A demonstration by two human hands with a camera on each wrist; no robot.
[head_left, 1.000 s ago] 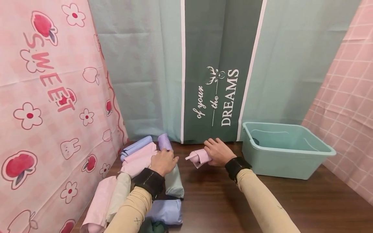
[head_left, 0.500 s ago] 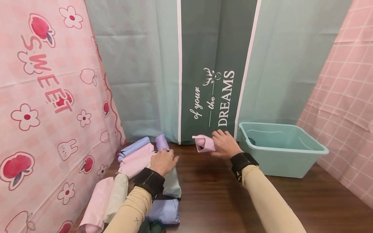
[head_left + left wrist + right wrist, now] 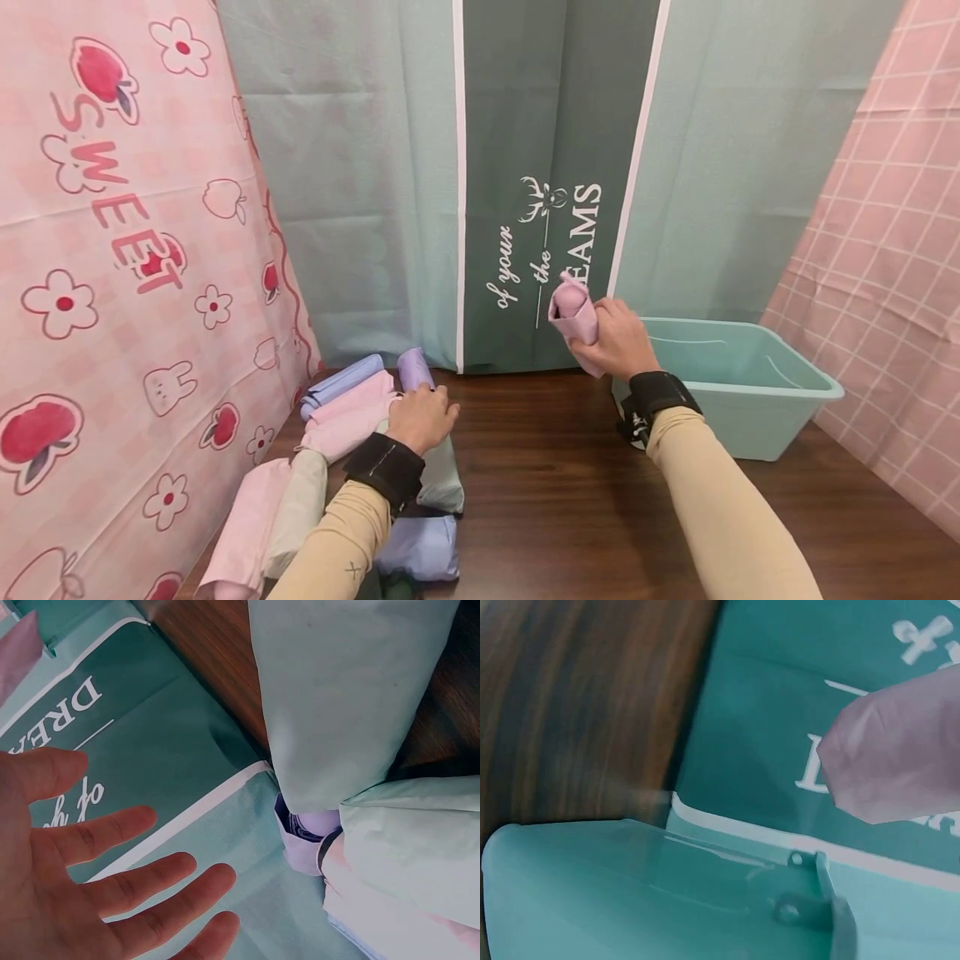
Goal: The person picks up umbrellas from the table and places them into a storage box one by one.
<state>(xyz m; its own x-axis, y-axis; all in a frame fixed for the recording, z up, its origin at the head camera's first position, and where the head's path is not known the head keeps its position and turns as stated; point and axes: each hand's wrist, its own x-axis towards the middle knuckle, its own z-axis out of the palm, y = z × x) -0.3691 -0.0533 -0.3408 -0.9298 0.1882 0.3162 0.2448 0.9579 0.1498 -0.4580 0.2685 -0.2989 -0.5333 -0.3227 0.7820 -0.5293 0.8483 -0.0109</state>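
The right hand (image 3: 618, 337) has a pink folded umbrella (image 3: 573, 308) in its grip, raised off the tabletop (image 3: 540, 483). Its fingers are curled round the shaft, with the thumb on the near side; the far fingertips are hidden. The umbrella is tilted, its rounded handle end and strap sticking up and out past the fingers to the left, while the other end shows below the hand. The right wrist view shows one pink end near the right edge, but none of the fingers. In the head view, the umbrella is just left of the teal tub (image 3: 697, 421), and the hand overlaps the tub's near-left corner.

The left hand (image 3: 422, 417) is empty, its fingers spread apart and nearly straight in the left wrist view. There, a gap separates its fingertips from a grey-green umbrella (image 3: 345, 697), with the end of a lavender umbrella (image 3: 304, 851) just beyond. From the head, this hand covers part of the grey-green one; whether the palm touches anything I cannot tell. A blue umbrella (image 3: 422, 546) lies nearer the wearer, and more folded umbrellas (image 3: 296, 512) lie to the left.
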